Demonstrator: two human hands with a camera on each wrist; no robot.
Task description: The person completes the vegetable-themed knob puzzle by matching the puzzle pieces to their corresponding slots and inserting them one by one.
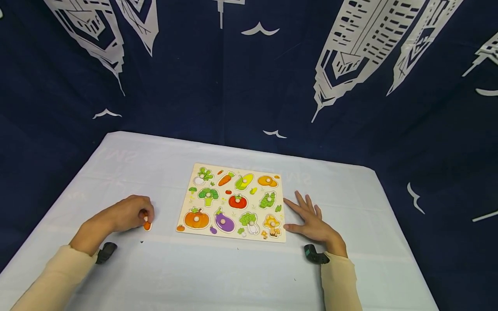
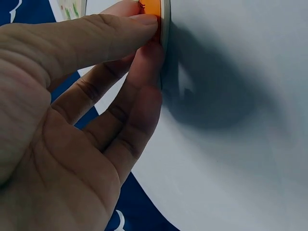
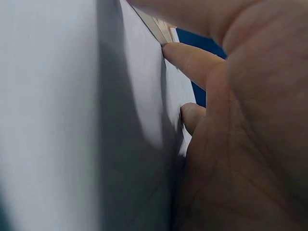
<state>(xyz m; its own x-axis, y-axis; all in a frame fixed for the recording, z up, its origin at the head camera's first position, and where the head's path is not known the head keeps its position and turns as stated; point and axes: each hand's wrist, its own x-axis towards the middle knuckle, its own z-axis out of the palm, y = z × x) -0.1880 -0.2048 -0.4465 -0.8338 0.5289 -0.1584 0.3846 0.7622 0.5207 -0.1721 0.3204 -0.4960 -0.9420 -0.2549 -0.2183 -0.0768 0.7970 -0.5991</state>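
Note:
On the table at left, my left hand point(image 1: 130, 214) pinches an orange wooden puzzle piece point(image 1: 147, 226) between thumb and fingers. Up close in the left wrist view, the piece's orange face point(image 2: 151, 6) and pale edge show, low over the white cloth; the fingers cover most of it. To its right lies a wooden vegetable puzzle board point(image 1: 218, 206), printed with vegetables, several bearing small round knobs. With fingers spread, my right hand point(image 1: 313, 224) rests beside the board, thumb and index fingertip at its right edge. The right wrist view shows fingertips point(image 3: 185, 55) against that edge.
A white cloth point(image 1: 233, 276) covers the table, with small dark specks near the board. Behind and to both sides hangs a dark blue curtain point(image 1: 218, 95) with white building shapes. A dark wrist device point(image 1: 316, 255) sits at the right wrist, another point(image 1: 106, 252) at the left.

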